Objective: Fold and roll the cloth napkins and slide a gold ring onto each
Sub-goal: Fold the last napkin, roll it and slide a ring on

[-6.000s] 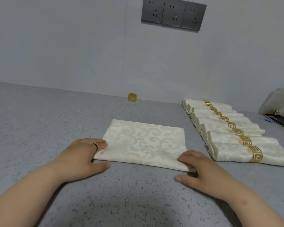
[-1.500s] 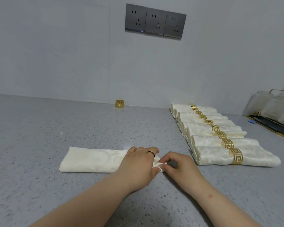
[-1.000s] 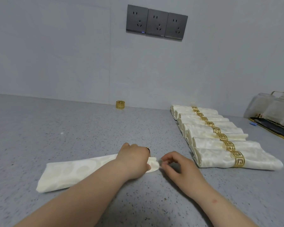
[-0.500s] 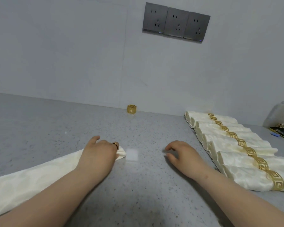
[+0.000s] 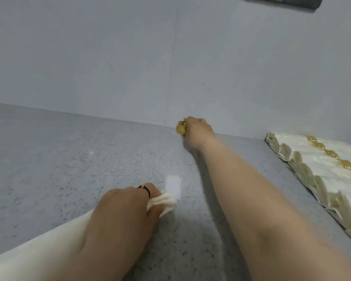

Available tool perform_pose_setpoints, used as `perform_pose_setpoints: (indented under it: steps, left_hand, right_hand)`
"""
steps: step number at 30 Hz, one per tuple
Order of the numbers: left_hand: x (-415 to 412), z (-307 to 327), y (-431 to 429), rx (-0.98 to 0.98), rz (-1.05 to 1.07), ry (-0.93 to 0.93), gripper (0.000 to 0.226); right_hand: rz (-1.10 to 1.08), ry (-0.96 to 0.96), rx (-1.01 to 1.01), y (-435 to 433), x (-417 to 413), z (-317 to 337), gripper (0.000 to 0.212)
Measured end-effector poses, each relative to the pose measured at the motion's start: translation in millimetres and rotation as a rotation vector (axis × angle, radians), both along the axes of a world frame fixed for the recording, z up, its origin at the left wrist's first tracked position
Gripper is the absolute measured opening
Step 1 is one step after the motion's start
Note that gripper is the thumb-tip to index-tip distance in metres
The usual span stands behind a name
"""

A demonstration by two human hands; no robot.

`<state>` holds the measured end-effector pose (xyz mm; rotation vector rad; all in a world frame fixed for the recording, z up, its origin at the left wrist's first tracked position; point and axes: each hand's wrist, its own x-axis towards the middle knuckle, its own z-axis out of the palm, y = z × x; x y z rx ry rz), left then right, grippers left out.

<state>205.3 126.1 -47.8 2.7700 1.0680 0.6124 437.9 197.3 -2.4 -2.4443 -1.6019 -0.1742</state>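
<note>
On counter (image 5: 69, 159), L grip (image 5: 122, 211) clenched on napkin roll (image 5: 49, 252), axis diagonal, tip far-right, R grip (image 5: 198, 128) pinching gold ring (image 5: 181, 128)

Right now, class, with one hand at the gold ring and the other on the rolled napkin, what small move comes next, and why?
Probably carry the gold ring over to the rolled napkin. The right hand appears to pinch the ring by the wall, while the left hand grips the napkin with its tip poking out, ready for threading.
</note>
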Motion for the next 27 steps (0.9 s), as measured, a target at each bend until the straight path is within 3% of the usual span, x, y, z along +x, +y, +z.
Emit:
perform_pose_setpoints:
  steps: [12, 18, 23, 27]
  left_hand:
    - [-1, 2, -2, -0.019, 0.051, -0.041, 0.015]
    - [2, 12, -10, 0.036, 0.068, -0.005, 0.027]
    - [2, 21, -32, 0.109, -0.031, -0.135, 0.023]
    - [0, 22, -48, 0.225, -0.152, -0.086, 0.038]
  right_hand:
    - [-0.044, -0.066, 0.126, -11, 5, -2, 0.028]
    - [0.027, 0.076, 0.227, -103, -23, 11, 0.022]
    - [0.115, 0.094, 0.101, -208, -59, 23, 0.014]
    - [0.159, 0.044, 0.067, -268, -84, 18, 0.017]
